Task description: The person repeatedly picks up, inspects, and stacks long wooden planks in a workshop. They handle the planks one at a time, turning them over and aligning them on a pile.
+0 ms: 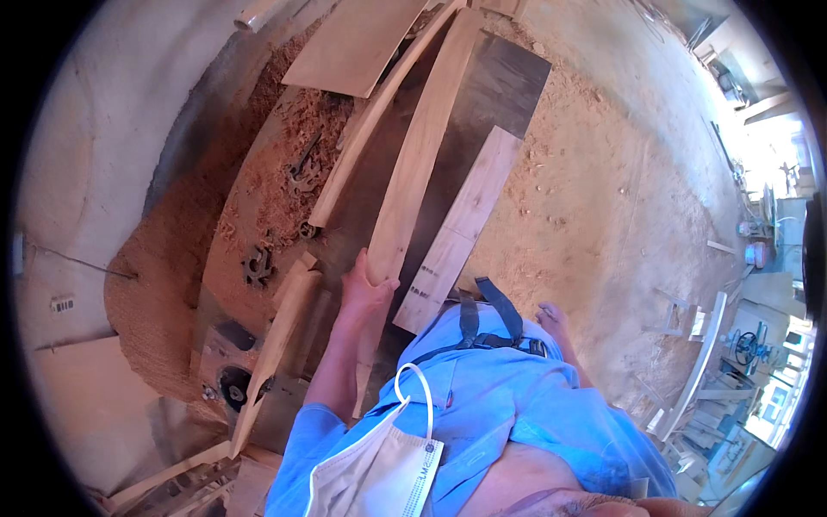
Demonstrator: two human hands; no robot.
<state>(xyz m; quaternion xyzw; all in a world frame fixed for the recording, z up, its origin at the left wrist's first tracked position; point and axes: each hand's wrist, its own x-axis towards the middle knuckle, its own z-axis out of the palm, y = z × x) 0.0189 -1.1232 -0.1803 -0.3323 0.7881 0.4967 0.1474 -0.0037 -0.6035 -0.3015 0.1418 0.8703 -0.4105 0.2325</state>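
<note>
My left hand is closed on the near part of a long wooden plank, its thumb across the top face. The plank lies lengthwise on a dark metal machine table and runs away from me. Along the table's right side is a paler, straight wooden board, apart from that hand. To the left of the plank lies a curved wooden piece. My right hand hangs low beside my right hip, fingers loosely apart, with nothing visible in it.
Reddish shavings and a toothed metal part lie left of the table. A flat wooden panel sits at the far left. Nearer are a wooden bar and a dark round wheel. Sawdust covers the floor. A face mask hangs before me.
</note>
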